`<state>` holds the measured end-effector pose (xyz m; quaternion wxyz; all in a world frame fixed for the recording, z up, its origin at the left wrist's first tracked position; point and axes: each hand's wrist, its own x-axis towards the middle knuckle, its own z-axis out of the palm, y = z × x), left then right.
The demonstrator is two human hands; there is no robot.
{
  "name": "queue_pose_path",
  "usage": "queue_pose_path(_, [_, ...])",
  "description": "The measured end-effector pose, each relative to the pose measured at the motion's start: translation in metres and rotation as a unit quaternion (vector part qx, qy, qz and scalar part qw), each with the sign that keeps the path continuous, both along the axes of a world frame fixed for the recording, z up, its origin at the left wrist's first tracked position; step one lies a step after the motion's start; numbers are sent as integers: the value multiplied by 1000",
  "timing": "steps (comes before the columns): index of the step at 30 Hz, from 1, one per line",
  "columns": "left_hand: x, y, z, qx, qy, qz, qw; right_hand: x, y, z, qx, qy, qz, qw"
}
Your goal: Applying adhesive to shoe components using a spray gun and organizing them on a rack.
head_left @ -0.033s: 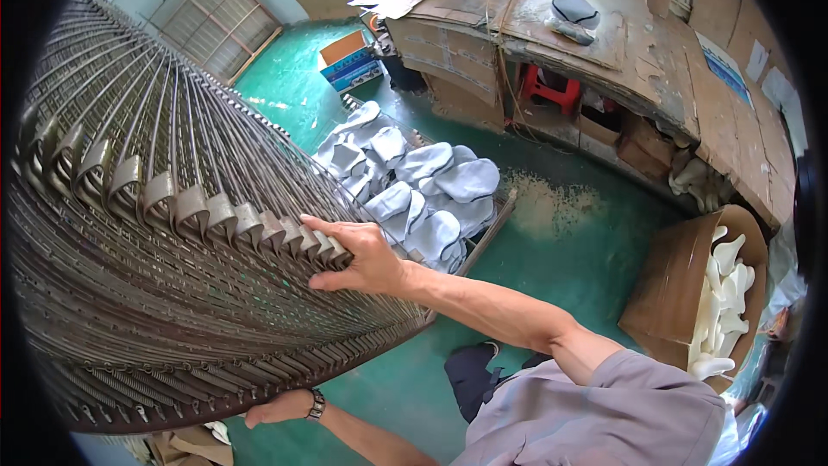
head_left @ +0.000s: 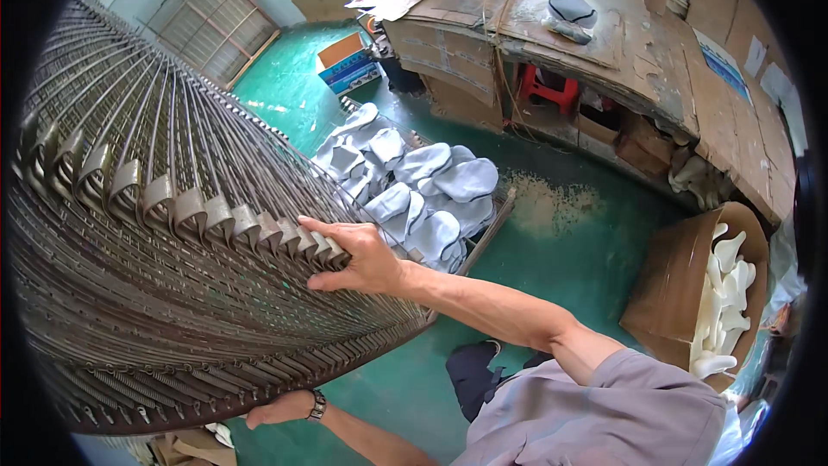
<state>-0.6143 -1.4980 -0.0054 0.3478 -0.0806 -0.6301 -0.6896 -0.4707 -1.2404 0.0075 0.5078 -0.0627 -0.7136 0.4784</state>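
Note:
A large dark metal rack (head_left: 198, 311) of fanned rods, wires and coil springs fills the left side. Along its middle runs a stepped row of bent metal plates (head_left: 203, 211). At the near end of that row, my right hand (head_left: 366, 255) grips the last plates, fingers over the top and thumb apart below. My left hand (head_left: 283, 407), with a wristwatch (head_left: 316, 406) on the wrist, is at the lower curved rim (head_left: 259, 397); its fingertips are partly hidden there, so its grip does not show.
Grey-white fabric pieces with dark edging (head_left: 440, 173) are heaped in a low crate just beyond the rack. To the right, a cardboard box (head_left: 660, 293) holds white curved pieces (head_left: 729, 293). A cardboard-covered bench (head_left: 638, 78) stands behind, with a red stool (head_left: 549, 89) beneath.

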Motion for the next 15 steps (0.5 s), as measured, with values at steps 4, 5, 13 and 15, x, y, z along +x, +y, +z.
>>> queue_pose_path(4, [30, 48, 24, -14, -5, 12, 1000, 13, 32, 3, 6, 19, 0, 1000])
queue_pose_path(5, [37, 57, 27, -10, -20, 28, 999, 13, 40, 1, 12, 23, -10, 1000])
queue_pose_path(13, [-23, 57, -32, 154, -21, -314, 937, -4, 88, -23, 15, 33, -9, 999])
queue_pose_path(15, [-80, 27, -73, 487, 133, -756, 417, -17, 100, -28, 9, 33, -1, 999])
